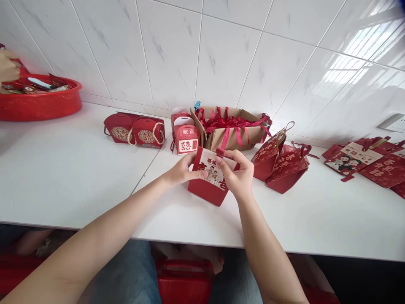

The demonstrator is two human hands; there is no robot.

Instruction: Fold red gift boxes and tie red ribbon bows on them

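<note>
A small red gift box [207, 185] with a printed picture on its lid stands on the white counter [79, 177] in front of me. My left hand [183, 169] grips its left upper edge, fingers closed on the lid. My right hand [238, 171] pinches the right side of the lid [211, 166] at a small red tab. Both hands touch the box at its top.
Behind stands a cardboard box [232, 133] full of red ribbons. Two finished red boxes [136, 131] lie left, a small red and white box [186, 139] beside them, two folded boxes [281, 162] right, flat box sheets [367, 162] far right. Another person's hand [8, 67] reaches over a red basin [38, 103].
</note>
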